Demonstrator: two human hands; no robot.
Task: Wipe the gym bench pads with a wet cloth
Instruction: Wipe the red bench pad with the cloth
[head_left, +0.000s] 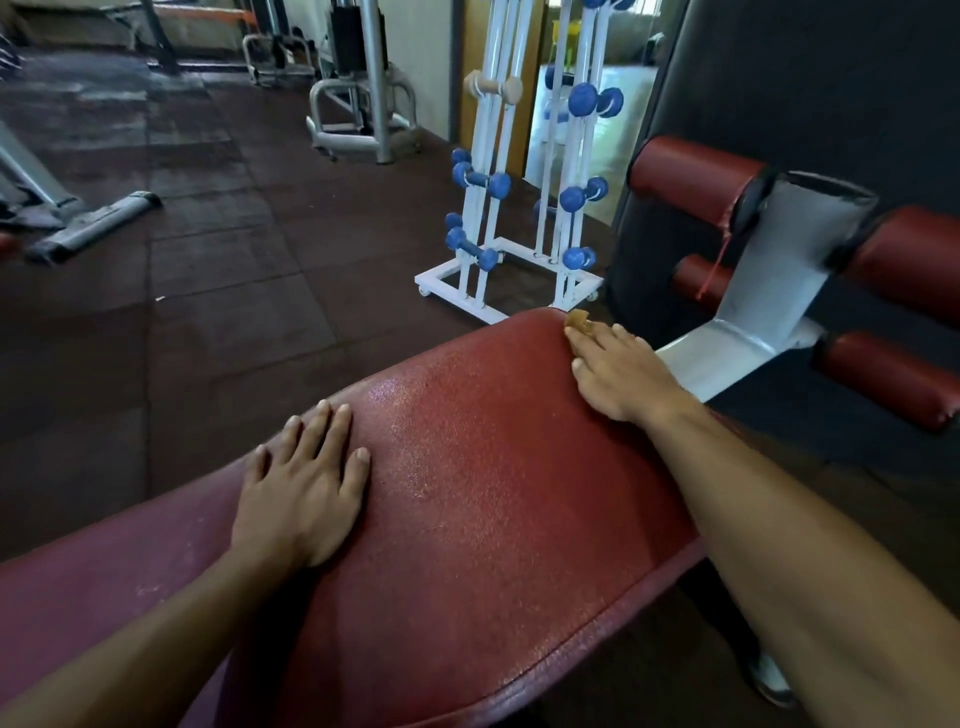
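Red textured vinyl bench pad (493, 493) fills lower centre; bare floor upper left; left hand (304, 483) flat, fingers straight, near its left edge; right hand (618, 371) presses small tan cloth (577, 319) at far corner.

Most of the cloth (579, 321) hidden under my right hand (618, 376), only a tan scrap showing at my fingertips, bench pad (467, 493) cut off by the bottom edge, upper dumbbell rack (519, 197) cropped at top
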